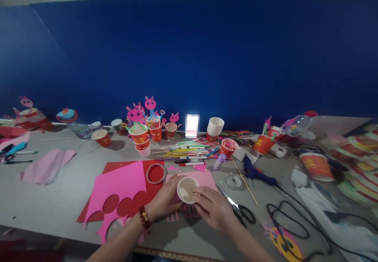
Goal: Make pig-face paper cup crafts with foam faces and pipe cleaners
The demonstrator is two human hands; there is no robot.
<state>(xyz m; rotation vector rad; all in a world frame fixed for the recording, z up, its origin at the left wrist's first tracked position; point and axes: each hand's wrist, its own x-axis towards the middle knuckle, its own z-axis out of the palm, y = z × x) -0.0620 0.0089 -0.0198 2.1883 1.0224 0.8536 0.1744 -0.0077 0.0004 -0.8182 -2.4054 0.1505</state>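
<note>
Here, right of the pink sheet (121, 181), the left hand (165, 197) holds one side of a paper cup (186, 187) beside pink fringe (189, 211), the right hand (214, 207) the other; scissors (234, 203) lie beyond. The step looks like positioning; next likely needs light, even pressure.

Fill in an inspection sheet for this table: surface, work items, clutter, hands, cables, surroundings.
Surface: grey table, crowded along its far side.
Work items: paper cup between the hands, above a pale pink sheet.
Clutter: scissors and glue gun on the right; cut bright-pink sheet over a red sheet on the left; coloured sticks beyond.
Hands: left hand and right hand hold the paper cup; right fingers are at its rim.
Cables: black cable loops from the glue gun.
Surroundings: blue panel behind the table.
</note>
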